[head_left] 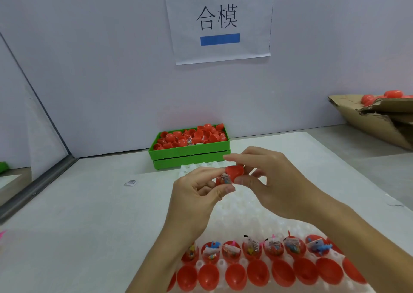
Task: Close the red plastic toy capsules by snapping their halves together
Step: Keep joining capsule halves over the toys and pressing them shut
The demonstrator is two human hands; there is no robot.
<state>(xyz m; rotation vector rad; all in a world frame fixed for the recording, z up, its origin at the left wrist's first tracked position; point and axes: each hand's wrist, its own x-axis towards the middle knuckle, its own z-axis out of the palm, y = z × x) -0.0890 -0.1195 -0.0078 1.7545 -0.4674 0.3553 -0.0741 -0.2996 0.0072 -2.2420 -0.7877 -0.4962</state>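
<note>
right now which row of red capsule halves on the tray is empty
The nearest row of red plastic capsule halves on the white tray; the row behind holds toy packets.

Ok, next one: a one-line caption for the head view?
Both hands, left hand and right hand, press a toy-filled red capsule together above a white tray of open halves.

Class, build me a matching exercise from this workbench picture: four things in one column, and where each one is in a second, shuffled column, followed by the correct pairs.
Things
1. green tray
2. cardboard box
3. paper sign
4. filled capsule halves

Places
A. taped to the back wall
B. far right of the table, with red capsules in it
C. against the wall, full of loose red halves
D. in a row on the white tray nearest the person

Pairs: 1-C, 2-B, 3-A, 4-D
</note>
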